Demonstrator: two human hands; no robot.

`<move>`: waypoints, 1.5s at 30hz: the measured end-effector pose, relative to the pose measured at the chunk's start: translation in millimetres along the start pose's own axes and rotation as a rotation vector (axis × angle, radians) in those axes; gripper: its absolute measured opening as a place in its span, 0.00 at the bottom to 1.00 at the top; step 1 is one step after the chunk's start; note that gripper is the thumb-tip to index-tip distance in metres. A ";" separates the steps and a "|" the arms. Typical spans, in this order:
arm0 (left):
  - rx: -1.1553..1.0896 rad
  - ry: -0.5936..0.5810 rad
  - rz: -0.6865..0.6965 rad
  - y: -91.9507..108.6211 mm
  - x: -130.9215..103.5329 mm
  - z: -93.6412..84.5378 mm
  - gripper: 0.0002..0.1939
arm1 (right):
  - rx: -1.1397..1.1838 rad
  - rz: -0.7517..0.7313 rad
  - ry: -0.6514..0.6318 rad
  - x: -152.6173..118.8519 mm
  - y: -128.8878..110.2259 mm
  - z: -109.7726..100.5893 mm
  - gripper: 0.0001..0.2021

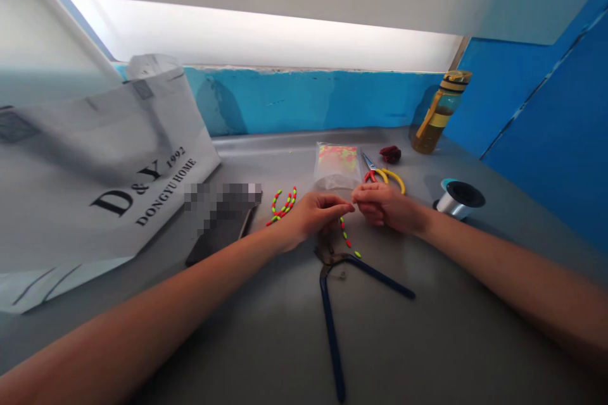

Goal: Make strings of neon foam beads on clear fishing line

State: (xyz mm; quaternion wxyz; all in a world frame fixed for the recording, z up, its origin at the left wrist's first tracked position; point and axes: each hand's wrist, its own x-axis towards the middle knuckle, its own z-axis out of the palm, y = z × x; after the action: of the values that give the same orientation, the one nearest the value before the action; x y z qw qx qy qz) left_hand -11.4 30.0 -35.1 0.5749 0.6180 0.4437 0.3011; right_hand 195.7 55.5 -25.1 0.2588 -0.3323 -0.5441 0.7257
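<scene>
My left hand (313,215) and my right hand (387,205) meet fingertip to fingertip above the grey table (285,329). From the pinch hangs a short string of red and yellow-green beads (346,237), reaching down to the table. My left thumb and forefinger pinch the string's top; my right fingers are curled closed at the same spot, and what they grip is too small to see. Blue-handled pliers (332,304) lie open just below the hands.
More bead strings (284,205) lie left of my left hand. Behind the hands are a clear bag of beads (336,164), yellow-handled scissors (382,174) and a dark red lump (390,153). A line spool (458,199), a bottle (439,114), a white bag (95,171), a dark phone (221,224).
</scene>
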 end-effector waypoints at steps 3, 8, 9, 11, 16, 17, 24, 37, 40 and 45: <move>-0.028 -0.023 0.010 0.8 0.5 -2.6 0.13 | 0.043 0.012 0.011 1.2 -0.1 1.0 0.13; -0.183 0.019 -0.013 4.4 0.6 -4.2 0.12 | 0.071 -0.027 0.089 6.6 3.6 0.1 0.12; -0.222 0.033 -0.022 4.6 0.7 -4.6 0.12 | 0.082 -0.040 0.103 8.1 4.4 -0.7 0.12; -0.287 0.042 -0.044 4.5 1.3 -5.6 0.12 | 0.120 -0.062 0.143 10.7 5.6 -2.6 0.12; -0.397 0.026 -0.076 3.0 3.6 -8.3 0.12 | 0.133 -0.101 0.227 11.5 8.1 -3.3 0.11; -0.416 0.032 -0.074 3.1 3.9 -8.4 0.11 | 0.074 -0.120 0.216 10.4 8.9 -1.9 0.11; -0.401 0.052 -0.034 4.5 1.6 -3.4 0.10 | -0.314 -0.256 0.200 3.9 13.5 9.1 0.14; -0.366 0.080 -0.005 -1.0 4.1 -2.8 0.08 | -0.260 -0.247 0.223 4.5 14.4 9.0 0.12; -0.358 0.068 -0.004 -2.4 4.9 -3.8 0.10 | -0.263 -0.268 0.256 4.2 14.8 10.6 0.12; -0.327 0.059 -0.003 -5.8 6.4 -4.5 0.11 | -0.339 -0.280 0.268 3.6 16.5 13.7 0.12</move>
State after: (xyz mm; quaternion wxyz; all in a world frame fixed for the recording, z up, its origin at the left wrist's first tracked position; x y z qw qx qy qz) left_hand -13.8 37.3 -40.9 0.6549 0.5063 0.4066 0.3865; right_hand 182.7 45.1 -39.2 0.3672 -0.3857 -0.6596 0.5304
